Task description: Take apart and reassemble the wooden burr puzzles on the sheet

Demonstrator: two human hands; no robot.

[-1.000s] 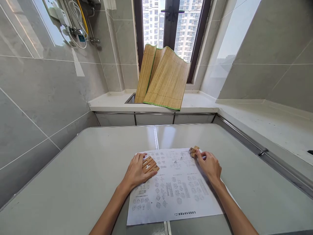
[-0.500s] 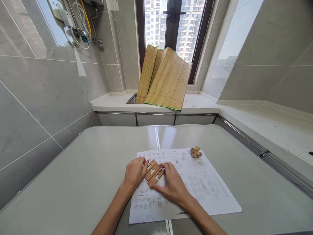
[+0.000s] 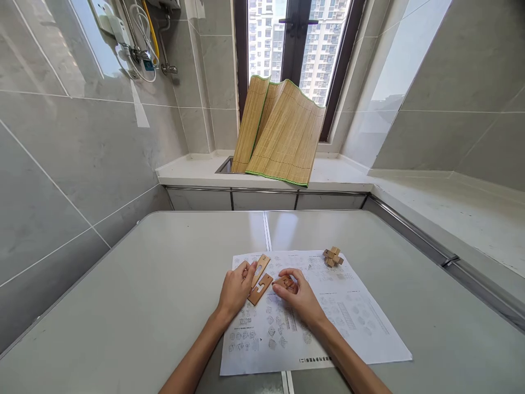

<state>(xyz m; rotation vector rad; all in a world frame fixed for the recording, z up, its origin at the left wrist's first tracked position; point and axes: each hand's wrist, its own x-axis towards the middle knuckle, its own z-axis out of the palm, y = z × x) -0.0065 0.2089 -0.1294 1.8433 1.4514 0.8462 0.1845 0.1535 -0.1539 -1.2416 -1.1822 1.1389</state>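
Right hand (image 3: 301, 298) pinches a piece (image 3: 284, 282), left hand (image 3: 235, 290) a slat (image 3: 263, 262) beside it; both likely light, stiff, best gripped by edges.

I can read only "(二)" on the printed sheet (image 3: 369, 342), nearer me than R hand's (image 3: 301, 298) grip; other txt illegible.

Flat pieces (image 3: 260, 289): wood, smooth, satin sheen. Interlocked block (image 3: 333, 257): wood, pale. Printed sheet (image 3: 320, 339): paper, matt. Tabletop (image 3: 197, 241): smooth, glossy. Folded mat (image 3: 287, 134): bamboo-like slats, ribbed. Wall tiles (image 3: 102, 142): polished, reflective.
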